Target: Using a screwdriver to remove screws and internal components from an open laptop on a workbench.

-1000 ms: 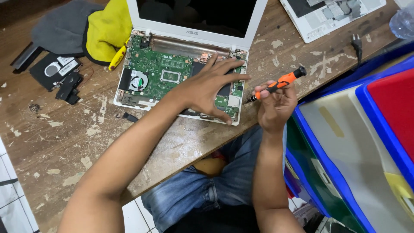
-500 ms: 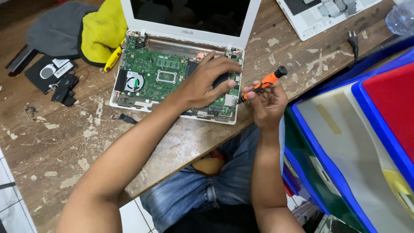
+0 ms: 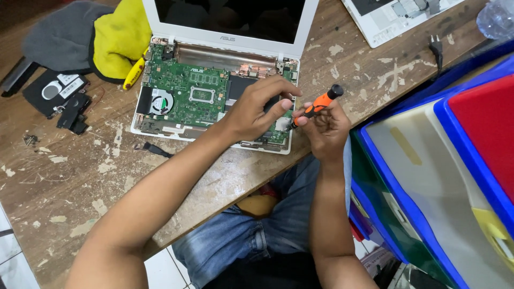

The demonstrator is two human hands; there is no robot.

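Observation:
An opened white laptop (image 3: 160,126) lies on the worn wooden table (image 3: 69,182), its green circuit board (image 3: 184,88) and small fan exposed. My left hand (image 3: 257,109) rests on the board's right part, fingers spread over a dark component. Its thumb touches the tip of an orange and black screwdriver (image 3: 317,106). My right hand (image 3: 324,128) grips that screwdriver at the laptop's right front corner, tip pointing left and down toward the board.
A grey cloth (image 3: 59,35) and a yellow cloth (image 3: 118,37) lie at the back left, beside a black hard drive (image 3: 53,91) and small black parts. A second white device (image 3: 396,16) sits at the back right. Blue and red plastic bins (image 3: 455,160) stand to the right.
The view has shifted slightly. My right hand has tipped the screwdriver more upright, and its tip now meets my left thumb. My left hand stays on the board.

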